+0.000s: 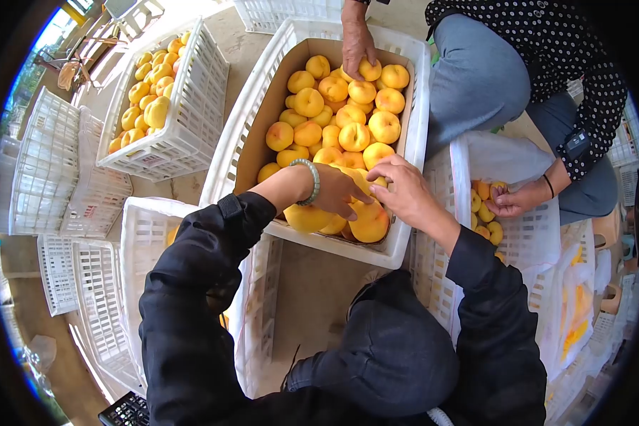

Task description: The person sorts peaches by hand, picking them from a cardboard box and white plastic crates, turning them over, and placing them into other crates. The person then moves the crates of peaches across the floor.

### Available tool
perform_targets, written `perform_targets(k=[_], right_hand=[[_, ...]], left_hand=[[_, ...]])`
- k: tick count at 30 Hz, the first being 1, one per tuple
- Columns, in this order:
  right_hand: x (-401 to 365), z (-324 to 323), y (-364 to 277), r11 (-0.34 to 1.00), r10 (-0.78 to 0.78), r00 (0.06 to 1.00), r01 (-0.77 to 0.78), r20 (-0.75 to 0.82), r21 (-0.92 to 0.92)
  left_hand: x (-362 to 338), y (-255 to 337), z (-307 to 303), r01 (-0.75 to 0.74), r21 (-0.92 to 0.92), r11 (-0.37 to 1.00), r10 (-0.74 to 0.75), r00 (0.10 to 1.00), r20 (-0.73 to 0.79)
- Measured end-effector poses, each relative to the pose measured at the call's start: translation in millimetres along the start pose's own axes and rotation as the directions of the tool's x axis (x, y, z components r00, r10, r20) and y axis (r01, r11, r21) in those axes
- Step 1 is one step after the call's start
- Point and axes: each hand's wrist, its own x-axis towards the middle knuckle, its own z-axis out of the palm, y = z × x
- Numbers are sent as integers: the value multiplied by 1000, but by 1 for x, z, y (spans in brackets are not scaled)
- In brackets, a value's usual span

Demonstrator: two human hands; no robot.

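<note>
A white crate lined with brown cardboard holds many yellow-orange peaches. Over its near end, my left hand, with a green bead bracelet at the wrist, reaches across the fruit, fingers spread and touching a large peach. My right hand is at the near right part of the crate, its fingers curved over peaches beside my left hand. Whether its fingertips grip a peach is hard to make out.
Across the crate, a co-worker's hand touches a peach; their other hand is in a lined crate at right. Another peach-filled crate stands at upper left. White crates are stacked at left.
</note>
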Motion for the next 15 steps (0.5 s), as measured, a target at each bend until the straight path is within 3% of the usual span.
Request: perform_targets(k=[2, 4, 5, 7, 8, 10, 11, 12, 14, 15], right_hand=[[-1, -2, -3, 1000, 5, 1000, -5, -13, 5], [-6, -11, -6, 993, 58, 989, -72, 139, 97], [-11, -15, -9, 992, 54, 989, -68, 136, 107], [-26, -18, -16, 992, -108, 964, 121, 242, -40], [-33, -16, -17, 992, -110, 965, 120, 237, -29], [-44, -14, -19, 961, -240, 929, 268, 282, -66], [-49, -20, -22, 937, -313, 916, 342, 249, -79], [-53, -31, -26, 938, -313, 918, 339, 243, -74], [-68, -60, -28, 963, -251, 934, 267, 256, -30], [-77, -78, -22, 981, -182, 942, 193, 280, -13]], left_hand=[[0, -5, 0, 39, -85, 996, -37, 999, 22], [-5, -14, 0, -6, -111, 994, -2, 997, -71], [-9, -17, -3, 3, -107, 994, -10, 998, -65], [-17, -24, -13, 100, -187, 977, -137, 971, -198], [-18, -31, -17, 108, -182, 977, -143, 971, -189], [-16, -42, -26, 169, -399, 902, -272, 937, -218], [-17, -37, -30, 158, -421, 893, -301, 905, -300], [-15, -37, -27, 163, -416, 895, -302, 907, -294], [-6, -34, -14, 135, -576, 806, -412, 827, -383], [-2, -27, -1, -18, -586, 810, -330, 812, -481]])
